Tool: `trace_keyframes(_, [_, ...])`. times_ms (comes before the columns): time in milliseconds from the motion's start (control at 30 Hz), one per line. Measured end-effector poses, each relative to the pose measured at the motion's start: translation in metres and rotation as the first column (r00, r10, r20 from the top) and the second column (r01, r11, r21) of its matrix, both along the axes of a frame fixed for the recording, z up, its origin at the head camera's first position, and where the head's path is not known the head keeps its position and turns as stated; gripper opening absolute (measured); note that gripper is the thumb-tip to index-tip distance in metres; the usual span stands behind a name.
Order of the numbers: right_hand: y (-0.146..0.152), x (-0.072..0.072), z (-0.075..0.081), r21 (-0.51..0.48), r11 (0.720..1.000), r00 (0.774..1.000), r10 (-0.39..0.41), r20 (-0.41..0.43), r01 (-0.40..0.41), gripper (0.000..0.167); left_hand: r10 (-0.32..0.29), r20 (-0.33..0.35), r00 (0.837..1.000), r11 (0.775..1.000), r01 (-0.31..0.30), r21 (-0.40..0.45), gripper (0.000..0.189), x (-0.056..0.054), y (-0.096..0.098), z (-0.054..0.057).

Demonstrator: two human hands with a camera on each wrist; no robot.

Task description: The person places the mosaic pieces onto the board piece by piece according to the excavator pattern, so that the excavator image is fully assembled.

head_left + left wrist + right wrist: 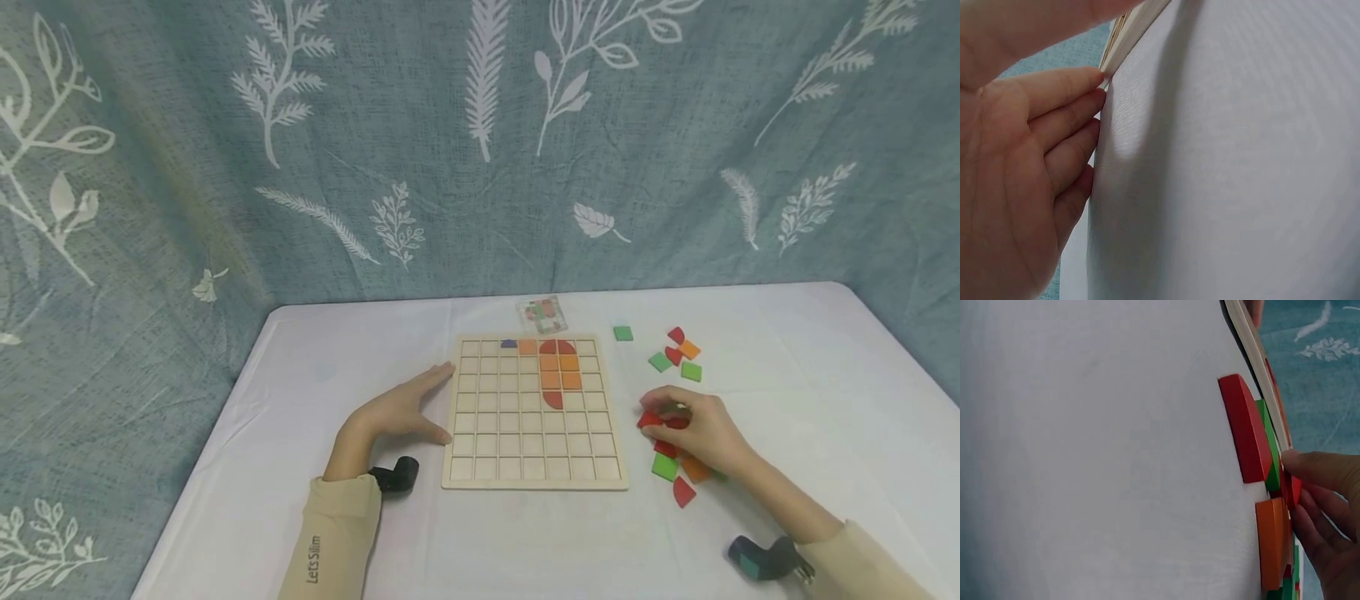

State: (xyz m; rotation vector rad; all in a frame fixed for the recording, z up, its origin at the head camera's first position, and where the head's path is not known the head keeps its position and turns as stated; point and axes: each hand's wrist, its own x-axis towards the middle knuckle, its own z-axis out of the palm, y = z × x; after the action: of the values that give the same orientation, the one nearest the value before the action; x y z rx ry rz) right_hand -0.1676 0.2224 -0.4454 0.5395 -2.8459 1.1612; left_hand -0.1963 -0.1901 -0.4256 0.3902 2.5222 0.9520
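Observation:
A wooden grid board (487,423) lies on the table. Its upper part bears orange squares (550,363), red quarter-round pieces (552,401) and a small blue piece (509,343). My left hand (401,408) rests at the board's left edge, thumb and fingers spread in the head view, fingers extended in the left wrist view. To the right of the board, my right hand (708,429) pinches a red piece (1295,490) between thumb and fingers, over a loose pile. In that pile lie a green square (664,467), an orange square (696,470) and a red quarter-round piece (683,492), partly under the hand.
A clear square case (542,315) with a coloured pattern stands behind the board. Back right lie a lone green square (623,333) and a scatter of green, red and orange pieces (689,349). A leaf-patterned curtain (450,150) hangs behind the white table (525,542).

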Motion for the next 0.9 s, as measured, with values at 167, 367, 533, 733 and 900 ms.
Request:
trace_keyframes(167, [0.0,-0.006,0.005,-0.03,0.995,0.994,0.096,-0.051,-0.098,0.043,0.002,0.0,1.0,1.0,-0.002,-0.006,0.108,0.0,0.0,0.0])
trace_keyframes(367, [-0.005,-0.02,0.02,0.014,0.985,0.984,0.172,-0.042,-0.172,0.044,0.004,0.003,1.0,1.0,-0.003,-0.01,0.108,0.0,0.0,0.0])
trace_keyframes(533, [-0.019,-0.036,0.034,0.077,0.958,0.96,0.278,-0.021,-0.275,0.046,-0.001,0.003,1.0,1.0,0.001,-0.013,0.108,0.0,-0.002,0.001])
trace_keyframes(733, [-0.042,-0.053,0.036,0.09,0.914,0.918,0.396,0.006,-0.395,0.043,-0.014,0.01,1.0,1.0,0.014,-0.008,0.108,-0.001,-0.003,0.002])
trace_keyframes(900, [-0.06,-0.062,0.031,0.114,0.872,0.879,0.477,0.019,-0.476,0.033,-0.017,0.011,1.0,1.0,0.017,-0.003,0.107,0.0,-0.003,0.003])
